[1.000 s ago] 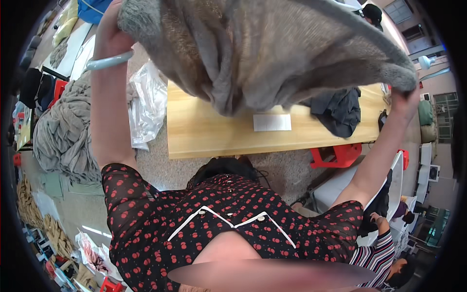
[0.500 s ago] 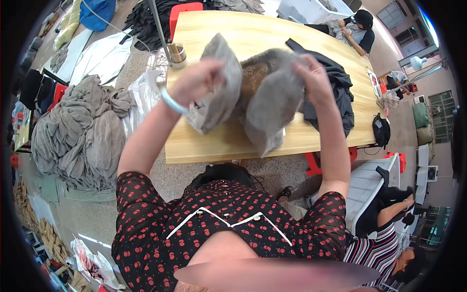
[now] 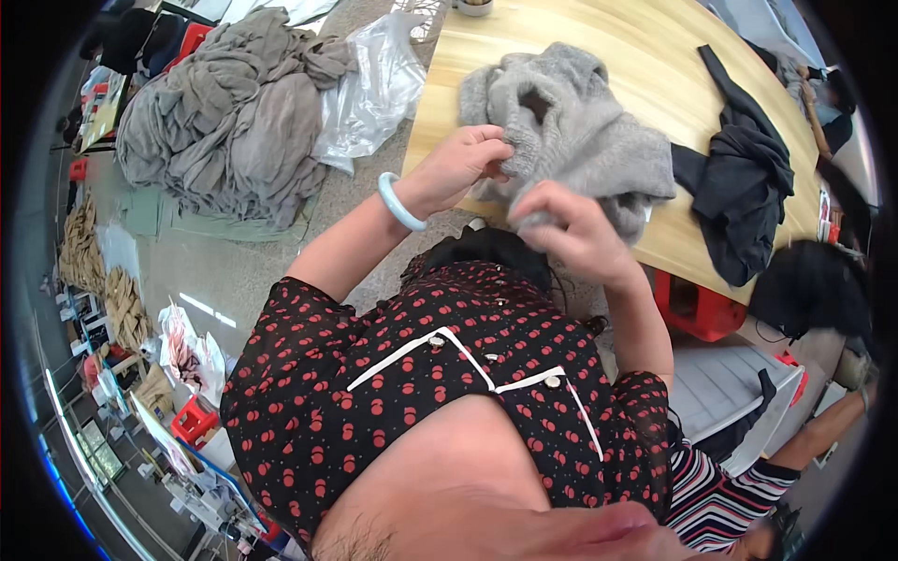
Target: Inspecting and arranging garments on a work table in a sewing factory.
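A fluffy grey knit garment (image 3: pixel 580 122) lies bunched near the front edge of the wooden table (image 3: pixel 645 56), a dark opening showing in its upper part. My left hand (image 3: pixel 463 168), with a pale bangle at the wrist, pinches the garment's near left edge between thumb and fingers. Closer to my body, my right hand (image 3: pixel 578 229) is curled closed and slightly blurred. A bit of grey fabric shows between its thumb and fingers, at the garment's near edge. Right of the grey garment lies a dark garment (image 3: pixel 744 178), partly folded on the tabletop.
On the left a big heap of grey-brown cloth (image 3: pixel 224 122) lies beside clear plastic bags (image 3: pixel 369 93). Red stools (image 3: pixel 697 307) stand under the table. A white bin (image 3: pixel 720 388) is at the right, near a person in striped clothing (image 3: pixel 725 486). Another person sits beyond the table.
Both hands have come down and closer to my body. The grey garment, held up and spread before, now rests on the table. The view has shifted toward the left.
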A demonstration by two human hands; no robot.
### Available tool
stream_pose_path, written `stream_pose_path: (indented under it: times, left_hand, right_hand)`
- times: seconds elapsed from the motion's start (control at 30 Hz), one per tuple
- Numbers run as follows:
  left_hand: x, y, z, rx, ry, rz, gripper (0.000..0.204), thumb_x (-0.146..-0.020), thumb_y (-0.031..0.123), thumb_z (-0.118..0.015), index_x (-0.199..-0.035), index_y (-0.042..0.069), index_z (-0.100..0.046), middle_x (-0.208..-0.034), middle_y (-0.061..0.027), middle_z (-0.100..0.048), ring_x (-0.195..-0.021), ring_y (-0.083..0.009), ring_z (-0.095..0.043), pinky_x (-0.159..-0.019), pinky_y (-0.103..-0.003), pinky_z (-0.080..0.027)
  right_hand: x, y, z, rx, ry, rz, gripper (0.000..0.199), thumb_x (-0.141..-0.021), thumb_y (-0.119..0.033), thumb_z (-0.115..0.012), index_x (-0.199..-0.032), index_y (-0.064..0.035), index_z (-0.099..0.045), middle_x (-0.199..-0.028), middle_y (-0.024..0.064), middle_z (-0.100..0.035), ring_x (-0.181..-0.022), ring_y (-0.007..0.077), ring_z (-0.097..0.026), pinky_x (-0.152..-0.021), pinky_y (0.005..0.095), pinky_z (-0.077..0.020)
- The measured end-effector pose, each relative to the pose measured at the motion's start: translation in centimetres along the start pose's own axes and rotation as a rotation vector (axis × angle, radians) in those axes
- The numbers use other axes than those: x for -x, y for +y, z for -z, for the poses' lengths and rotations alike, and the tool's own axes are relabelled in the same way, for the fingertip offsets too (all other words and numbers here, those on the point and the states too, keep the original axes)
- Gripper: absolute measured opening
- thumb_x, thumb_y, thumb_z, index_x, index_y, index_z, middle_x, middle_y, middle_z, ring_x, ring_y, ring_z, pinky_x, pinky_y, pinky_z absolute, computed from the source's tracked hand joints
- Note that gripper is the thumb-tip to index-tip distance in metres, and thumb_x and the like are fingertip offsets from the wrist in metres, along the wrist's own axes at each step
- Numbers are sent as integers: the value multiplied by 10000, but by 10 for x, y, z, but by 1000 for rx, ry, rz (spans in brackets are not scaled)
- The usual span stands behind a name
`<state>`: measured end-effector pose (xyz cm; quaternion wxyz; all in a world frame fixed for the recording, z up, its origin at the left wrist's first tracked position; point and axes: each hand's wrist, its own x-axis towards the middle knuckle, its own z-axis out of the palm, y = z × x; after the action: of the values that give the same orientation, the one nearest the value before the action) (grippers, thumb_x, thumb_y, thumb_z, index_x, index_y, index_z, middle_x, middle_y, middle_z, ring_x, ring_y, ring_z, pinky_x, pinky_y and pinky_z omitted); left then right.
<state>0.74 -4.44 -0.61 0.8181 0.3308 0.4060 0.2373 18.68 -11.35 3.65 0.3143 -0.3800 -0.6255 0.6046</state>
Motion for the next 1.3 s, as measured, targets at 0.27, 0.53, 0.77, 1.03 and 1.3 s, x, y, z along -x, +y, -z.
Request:
stream_pose_path:
  times: [0.27, 0.53, 0.77, 1.03, 1.3]
  left_hand:
    - [-32, -9, 6, -191, 125, -125, 50, -743, 71, -569, -710, 44, -542, -659, 15, -531, -586, -66, -488, -536, -211, -404]
    - [-53, 23, -27, -392, 48, -361, 130, -706, 8, -589, -612, 33, -502, -580, 31, -477, -570, -25, -429, -489, -191, -377]
    - [-60, 30, -44, -358, 53, -466, 85, -747, 52, -579, -694, 5, -533, -593, 27, -507, -569, -27, -446, -495, -198, -374]
    - [-54, 5, -39, -871, 345, -747, 133, -738, 98, -569, -724, -19, -507, -610, -152, -520, -577, -253, -528, -531, -338, -398]
    - [-61, -38, -3, -743, 212, -404, 148, -767, 135, -548, -790, 2, -487, -689, -142, -532, -659, -255, -535, -590, -349, -414]
  right_hand:
    - [-35, 40, 29, 144, 364, -321, 299, -781, -156, -570, -1041, -11, -540, -777, 20, -564, -759, 79, -511, -693, 212, -418]
    - [-47, 47, 62, 328, 404, -26, 223, -802, -163, -536, -953, -3, -572, -747, 95, -598, -690, 109, -528, -628, 248, -430]
    - [-45, 9, 66, 424, 526, -55, 149, -768, -127, -506, -786, 13, -552, -608, 144, -513, -569, 151, -503, -553, 285, -404]
    - [-54, 38, 42, 562, 736, 4, 111, -718, -120, -523, -731, -21, -573, -631, 183, -555, -578, 335, -559, -522, 381, -438]
    - [-51, 86, 16, 507, 706, -39, 96, -709, -112, -528, -714, -23, -565, -621, 184, -546, -568, 325, -553, -518, 371, -433]
